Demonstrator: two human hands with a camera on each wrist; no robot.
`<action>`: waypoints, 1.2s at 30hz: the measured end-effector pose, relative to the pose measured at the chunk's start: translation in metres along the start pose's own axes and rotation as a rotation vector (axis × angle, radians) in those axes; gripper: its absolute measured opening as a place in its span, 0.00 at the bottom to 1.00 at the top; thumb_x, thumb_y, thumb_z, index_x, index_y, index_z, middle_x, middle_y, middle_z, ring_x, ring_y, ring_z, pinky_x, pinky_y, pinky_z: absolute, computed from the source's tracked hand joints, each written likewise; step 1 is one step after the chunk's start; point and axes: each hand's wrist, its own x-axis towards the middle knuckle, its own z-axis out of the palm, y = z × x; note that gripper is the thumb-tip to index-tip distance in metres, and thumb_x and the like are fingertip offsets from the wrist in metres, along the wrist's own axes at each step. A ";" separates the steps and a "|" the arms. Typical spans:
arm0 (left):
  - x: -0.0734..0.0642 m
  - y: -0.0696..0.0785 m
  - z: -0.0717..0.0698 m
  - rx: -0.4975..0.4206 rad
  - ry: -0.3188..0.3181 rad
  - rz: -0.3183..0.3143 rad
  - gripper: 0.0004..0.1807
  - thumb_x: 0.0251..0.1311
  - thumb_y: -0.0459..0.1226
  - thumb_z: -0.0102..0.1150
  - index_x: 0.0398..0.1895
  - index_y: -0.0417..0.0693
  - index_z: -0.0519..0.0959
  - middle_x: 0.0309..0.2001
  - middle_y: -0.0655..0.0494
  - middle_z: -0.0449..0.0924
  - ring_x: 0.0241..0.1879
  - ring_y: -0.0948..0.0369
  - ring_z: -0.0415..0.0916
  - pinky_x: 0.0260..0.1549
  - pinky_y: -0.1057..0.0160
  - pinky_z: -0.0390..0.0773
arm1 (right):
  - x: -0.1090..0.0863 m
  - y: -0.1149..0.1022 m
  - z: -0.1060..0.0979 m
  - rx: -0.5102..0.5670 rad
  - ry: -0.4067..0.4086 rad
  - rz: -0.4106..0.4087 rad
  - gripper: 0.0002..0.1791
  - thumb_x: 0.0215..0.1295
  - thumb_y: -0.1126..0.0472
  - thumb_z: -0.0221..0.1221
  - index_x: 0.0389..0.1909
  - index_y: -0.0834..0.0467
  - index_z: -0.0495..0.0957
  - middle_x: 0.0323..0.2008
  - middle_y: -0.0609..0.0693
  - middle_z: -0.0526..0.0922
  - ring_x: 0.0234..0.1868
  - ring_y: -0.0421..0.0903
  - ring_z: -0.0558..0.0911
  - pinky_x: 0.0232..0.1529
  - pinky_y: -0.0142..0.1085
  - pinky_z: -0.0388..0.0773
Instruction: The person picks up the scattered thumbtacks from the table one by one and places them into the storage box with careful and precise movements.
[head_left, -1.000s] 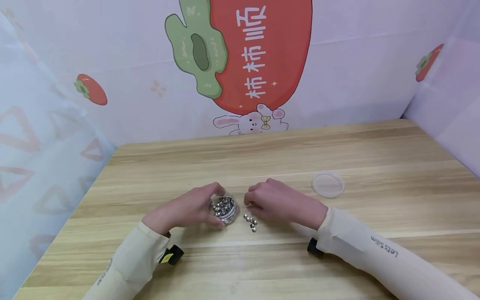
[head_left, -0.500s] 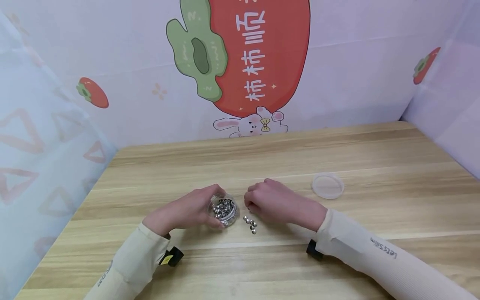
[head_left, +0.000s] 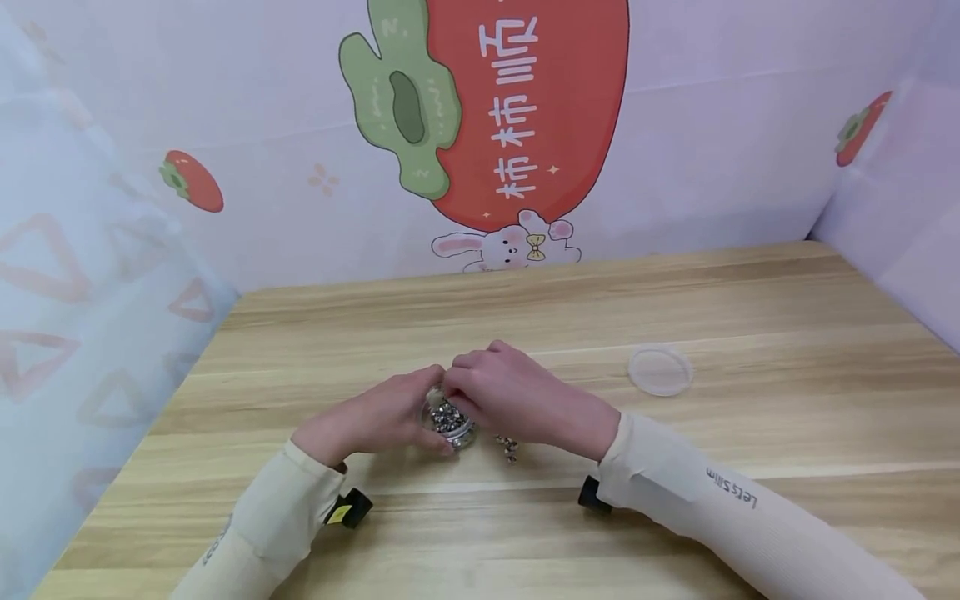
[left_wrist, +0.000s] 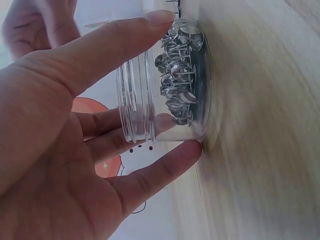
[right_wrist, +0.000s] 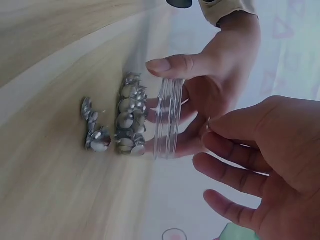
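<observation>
A clear round jar (left_wrist: 138, 95) stands on the table, partly filled with silver thumbtacks (left_wrist: 177, 75). My left hand (head_left: 378, 417) holds it, thumb on one side and fingers on the other. Over the jar's open mouth is my right hand (head_left: 513, 392), pinching a small thumbtack (right_wrist: 208, 123) between thumb and forefinger. Most of that tack is hidden by the fingertips. A few loose thumbtacks (right_wrist: 97, 140) lie on the table right beside the jar; in the head view the right hand partly covers them.
A clear round lid (head_left: 660, 369) lies flat on the wooden table (head_left: 675, 517), to the right and behind the right hand. Printed cloth walls (head_left: 262, 208) enclose the table at the back and sides.
My right hand has moved left from beside the loose thumbtacks to above the jar's mouth. The left hand keeps holding the jar in place.
</observation>
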 end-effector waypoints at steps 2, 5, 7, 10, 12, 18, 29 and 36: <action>0.000 0.000 0.000 0.000 0.001 0.009 0.36 0.44 0.48 0.76 0.54 0.51 0.67 0.48 0.56 0.78 0.44 0.60 0.74 0.47 0.59 0.74 | 0.002 -0.001 0.000 0.008 0.020 0.012 0.04 0.65 0.56 0.61 0.38 0.50 0.83 0.33 0.41 0.83 0.35 0.37 0.79 0.46 0.37 0.75; 0.001 -0.001 0.000 0.013 0.006 0.016 0.38 0.45 0.48 0.76 0.57 0.49 0.68 0.52 0.53 0.78 0.44 0.60 0.75 0.50 0.57 0.75 | 0.002 0.000 -0.001 0.045 0.025 0.038 0.24 0.60 0.49 0.66 0.55 0.51 0.77 0.50 0.46 0.82 0.51 0.42 0.80 0.55 0.44 0.74; 0.001 -0.001 0.000 0.030 0.011 0.018 0.39 0.45 0.48 0.76 0.59 0.47 0.68 0.55 0.50 0.78 0.43 0.60 0.76 0.50 0.56 0.75 | 0.001 0.002 -0.002 0.075 0.016 0.058 0.43 0.53 0.43 0.70 0.68 0.51 0.65 0.64 0.52 0.73 0.64 0.49 0.73 0.62 0.53 0.70; 0.002 0.000 -0.001 0.043 0.007 0.005 0.37 0.46 0.49 0.75 0.57 0.45 0.70 0.56 0.47 0.78 0.42 0.59 0.76 0.50 0.55 0.76 | 0.000 0.004 -0.003 0.096 -0.019 0.069 0.60 0.46 0.35 0.70 0.76 0.47 0.48 0.75 0.56 0.56 0.73 0.58 0.61 0.67 0.64 0.61; 0.002 0.000 -0.001 0.036 -0.001 -0.006 0.38 0.46 0.50 0.74 0.57 0.45 0.69 0.57 0.47 0.77 0.43 0.58 0.76 0.50 0.54 0.75 | 0.000 0.004 -0.003 0.105 -0.045 0.071 0.62 0.46 0.33 0.69 0.77 0.46 0.45 0.77 0.56 0.52 0.74 0.61 0.59 0.67 0.67 0.58; 0.001 0.001 -0.002 0.009 -0.004 -0.003 0.41 0.47 0.49 0.74 0.63 0.45 0.66 0.58 0.49 0.76 0.53 0.54 0.76 0.58 0.51 0.74 | 0.001 0.001 0.002 0.123 -0.088 0.066 0.61 0.48 0.34 0.68 0.77 0.46 0.43 0.77 0.52 0.50 0.76 0.56 0.56 0.69 0.65 0.55; 0.003 -0.001 -0.001 0.032 0.004 0.002 0.40 0.44 0.48 0.76 0.59 0.47 0.67 0.56 0.46 0.77 0.53 0.52 0.76 0.57 0.49 0.75 | -0.029 0.006 0.001 0.132 -0.170 0.123 0.53 0.55 0.39 0.66 0.76 0.47 0.49 0.76 0.53 0.56 0.75 0.55 0.57 0.71 0.62 0.53; 0.002 0.000 -0.002 0.025 -0.010 -0.034 0.40 0.43 0.48 0.77 0.58 0.45 0.68 0.59 0.45 0.76 0.59 0.49 0.74 0.61 0.48 0.72 | -0.042 0.015 0.000 0.064 -0.179 0.128 0.36 0.57 0.42 0.66 0.64 0.53 0.71 0.60 0.49 0.78 0.62 0.50 0.75 0.69 0.59 0.61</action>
